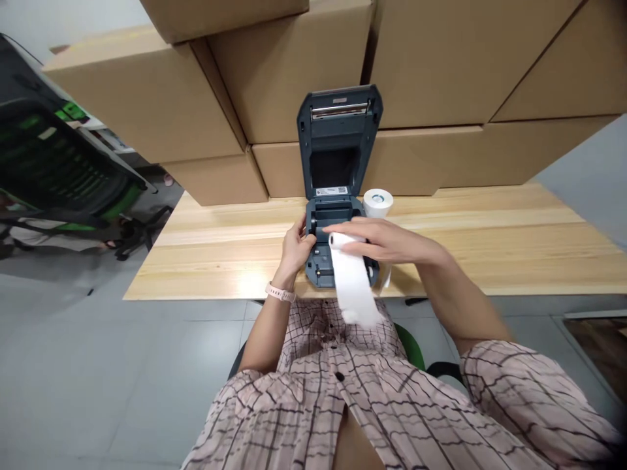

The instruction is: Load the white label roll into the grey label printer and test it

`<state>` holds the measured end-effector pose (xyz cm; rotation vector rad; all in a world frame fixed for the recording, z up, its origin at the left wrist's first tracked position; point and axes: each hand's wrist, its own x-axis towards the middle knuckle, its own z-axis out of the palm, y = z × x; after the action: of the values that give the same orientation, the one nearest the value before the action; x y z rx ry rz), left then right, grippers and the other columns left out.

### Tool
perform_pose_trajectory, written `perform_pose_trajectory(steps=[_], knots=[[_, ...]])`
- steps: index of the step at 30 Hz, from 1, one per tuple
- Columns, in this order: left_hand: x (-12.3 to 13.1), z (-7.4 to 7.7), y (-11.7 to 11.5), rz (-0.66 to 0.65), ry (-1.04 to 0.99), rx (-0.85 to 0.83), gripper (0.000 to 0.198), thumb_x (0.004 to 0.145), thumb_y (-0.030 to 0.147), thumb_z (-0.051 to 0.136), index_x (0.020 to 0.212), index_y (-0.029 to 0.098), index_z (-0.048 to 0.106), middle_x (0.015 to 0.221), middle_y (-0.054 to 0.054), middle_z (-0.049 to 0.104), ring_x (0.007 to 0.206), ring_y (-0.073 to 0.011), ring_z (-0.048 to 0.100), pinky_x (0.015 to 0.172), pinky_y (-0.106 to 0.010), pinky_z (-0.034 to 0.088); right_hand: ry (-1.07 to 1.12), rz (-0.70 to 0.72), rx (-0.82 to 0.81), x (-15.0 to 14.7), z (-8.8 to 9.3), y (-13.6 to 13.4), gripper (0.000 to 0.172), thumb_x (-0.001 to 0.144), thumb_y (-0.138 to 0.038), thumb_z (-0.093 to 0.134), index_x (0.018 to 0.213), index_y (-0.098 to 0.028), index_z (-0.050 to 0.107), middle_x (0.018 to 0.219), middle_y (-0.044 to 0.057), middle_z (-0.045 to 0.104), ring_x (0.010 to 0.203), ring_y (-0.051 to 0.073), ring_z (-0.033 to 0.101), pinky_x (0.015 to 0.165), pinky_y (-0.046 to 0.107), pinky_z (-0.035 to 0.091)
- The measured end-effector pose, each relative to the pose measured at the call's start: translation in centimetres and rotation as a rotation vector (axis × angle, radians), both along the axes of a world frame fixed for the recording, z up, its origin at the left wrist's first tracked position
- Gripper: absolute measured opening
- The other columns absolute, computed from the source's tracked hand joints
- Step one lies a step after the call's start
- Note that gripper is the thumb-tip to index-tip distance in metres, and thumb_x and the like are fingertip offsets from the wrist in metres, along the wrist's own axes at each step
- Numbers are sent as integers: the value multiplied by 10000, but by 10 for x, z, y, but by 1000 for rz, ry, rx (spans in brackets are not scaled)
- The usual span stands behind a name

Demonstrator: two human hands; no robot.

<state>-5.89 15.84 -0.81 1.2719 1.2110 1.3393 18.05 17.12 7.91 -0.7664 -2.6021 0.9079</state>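
Observation:
A dark grey label printer (321, 277) stands on the wooden table, its lid (337, 137) raised upright. My left hand (296, 247) grips the printer's left side, thumb at the inner edge of the bay. Over the bay, my right hand (377, 239) holds a small roll of white paper (350, 274) between its fingers. A loose strip of that paper hangs down past the table's front edge. Behind my right hand, a larger white label roll (377, 202) stands on end beside the printer.
Stacked cardboard boxes (294, 78) line the back of the wooden table (206, 254). A black and green office chair (59, 163) is off to the left on the grey floor. The table's front edge runs close to my body.

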Motion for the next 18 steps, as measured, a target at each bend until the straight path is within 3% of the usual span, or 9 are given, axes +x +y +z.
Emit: perform_pose_trajectory(steps=[2, 4, 7, 9, 12, 18], knots=[[0, -2, 0, 12, 5, -6, 743, 672, 151, 596, 1413, 149, 650, 1384, -137, 744, 1220, -276, 714, 1051, -412, 566, -112, -55, 137, -25, -10, 8, 542, 1074, -496, 440, 1531, -248, 593, 1319, 136, 740, 1167, 326, 642, 1009, 501, 514], [-1, -4, 1, 18, 7, -15, 750, 677, 151, 595, 1425, 159, 646, 1385, -124, 747, 1216, -261, 715, 1047, -397, 564, -186, -52, 172, -35, -24, 12, 556, 1093, -470, 392, 1570, -231, 550, 1281, 148, 745, 1159, 332, 638, 1011, 522, 520], [-2, -6, 1, 23, 5, -23, 754, 679, 155, 599, 1431, 178, 649, 1412, -108, 737, 1240, -255, 706, 1055, -388, 559, -152, -48, 198, -32, -41, 10, 577, 1110, -469, 353, 1615, -228, 492, 1465, 146, 668, 1315, 328, 602, 1128, 551, 491], [-2, -5, 1, 29, -1, -18, 752, 676, 159, 604, 1426, 174, 655, 1419, -114, 733, 1258, -259, 697, 1061, -390, 558, -100, -67, 230, -29, -46, 3, 573, 1109, -457, 373, 1624, -228, 481, 1658, 122, 512, 1504, 320, 487, 1239, 569, 421], [-1, -4, 0, 23, -2, -9, 759, 680, 170, 599, 1437, 145, 644, 1381, -132, 750, 1222, -270, 708, 1051, -416, 566, -50, -74, 277, -26, -49, -11, 530, 1108, -398, 416, 1582, -197, 543, 1720, 115, 425, 1619, 303, 367, 1315, 589, 349], [0, -3, -2, 25, 6, -5, 746, 692, 151, 597, 1435, 184, 648, 1350, -93, 768, 1199, -250, 714, 1047, -398, 571, -69, -117, 331, -21, -49, -49, 442, 1109, -296, 431, 1487, -238, 653, 1581, 105, 601, 1492, 292, 565, 1227, 578, 509]])
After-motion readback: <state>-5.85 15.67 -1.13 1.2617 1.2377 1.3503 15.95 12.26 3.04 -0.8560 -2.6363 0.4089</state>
